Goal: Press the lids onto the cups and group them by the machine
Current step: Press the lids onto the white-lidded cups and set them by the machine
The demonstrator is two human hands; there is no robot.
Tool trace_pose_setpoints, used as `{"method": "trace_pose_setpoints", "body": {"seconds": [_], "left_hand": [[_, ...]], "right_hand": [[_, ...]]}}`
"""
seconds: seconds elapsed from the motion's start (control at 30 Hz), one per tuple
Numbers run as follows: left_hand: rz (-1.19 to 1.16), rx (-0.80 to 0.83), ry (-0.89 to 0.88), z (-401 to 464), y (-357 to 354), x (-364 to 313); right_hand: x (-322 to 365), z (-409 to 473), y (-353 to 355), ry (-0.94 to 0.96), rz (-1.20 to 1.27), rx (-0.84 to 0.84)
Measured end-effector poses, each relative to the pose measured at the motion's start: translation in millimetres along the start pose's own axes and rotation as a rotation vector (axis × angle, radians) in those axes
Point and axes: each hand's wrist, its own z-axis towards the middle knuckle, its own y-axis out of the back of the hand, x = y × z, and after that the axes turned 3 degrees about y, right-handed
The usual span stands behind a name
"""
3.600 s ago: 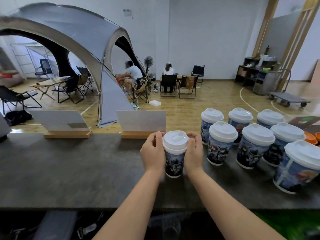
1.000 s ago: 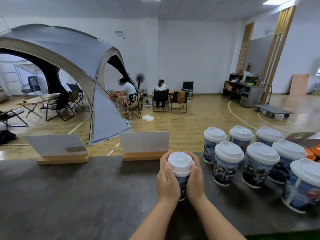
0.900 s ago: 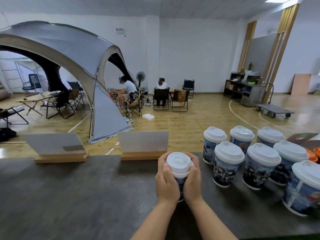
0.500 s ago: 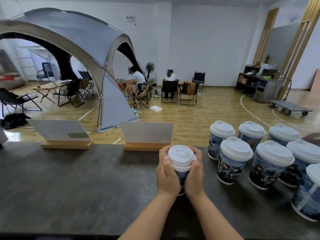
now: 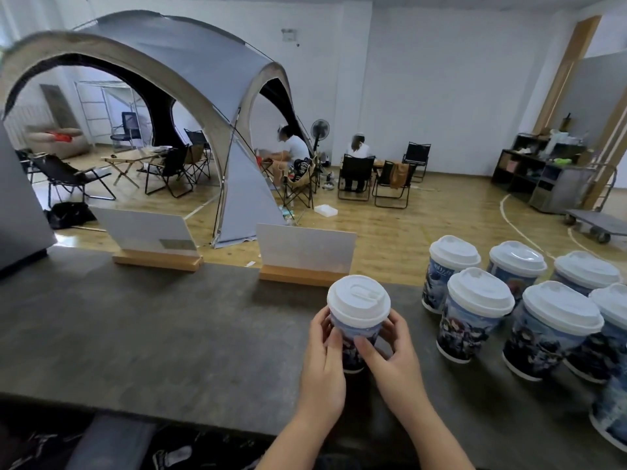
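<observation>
Dark grey countertop (image 5: 152, 334) filled the lower half of the frame, with a wood-floored hall beyond it. Just right of centre stood a printed paper cup (image 5: 354, 340) with a white lid (image 5: 358, 296) seated on its rim. Both hands wrapped it from the near side: the left hand (image 5: 322, 364) curled its fingers round the cup's left wall, the right hand (image 5: 393, 354) closed round the right wall, thumb laid across the front print. The cup appeared to rest on the counter, though the hands hid its base.

To the right, well apart from the held cup, a cluster of lidded cups (image 5: 475, 317) stood in two rows running toward the right edge. Behind the held cup, at the counter's far edge, a white sign in a wooden base (image 5: 305, 256) stood upright, and a second sign (image 5: 152, 239) stood further left. In the upper left, a grey dome tent (image 5: 169, 79) arched over folding chairs (image 5: 169, 171), and two people sat near the middle.
</observation>
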Motion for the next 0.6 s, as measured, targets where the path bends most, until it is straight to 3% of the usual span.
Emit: {"method": "trace_pose_setpoints", "body": {"seconds": [0.2,0.47,0.6], "left_hand": [[-0.051,-0.182,-0.030,7.0,48.0,-20.2],[-0.032,-0.442,-0.052,9.9,160.0,-44.6],[-0.019,-0.498,-0.042,13.1,220.7,-58.2]], "right_hand": [[10.4,13.1,-53.7,0.029,0.055,0.102],[22.1,12.3,-178.1,0.020,0.111,0.322],[30.1,5.7,-240.5,0.032,0.121,0.382]]}}
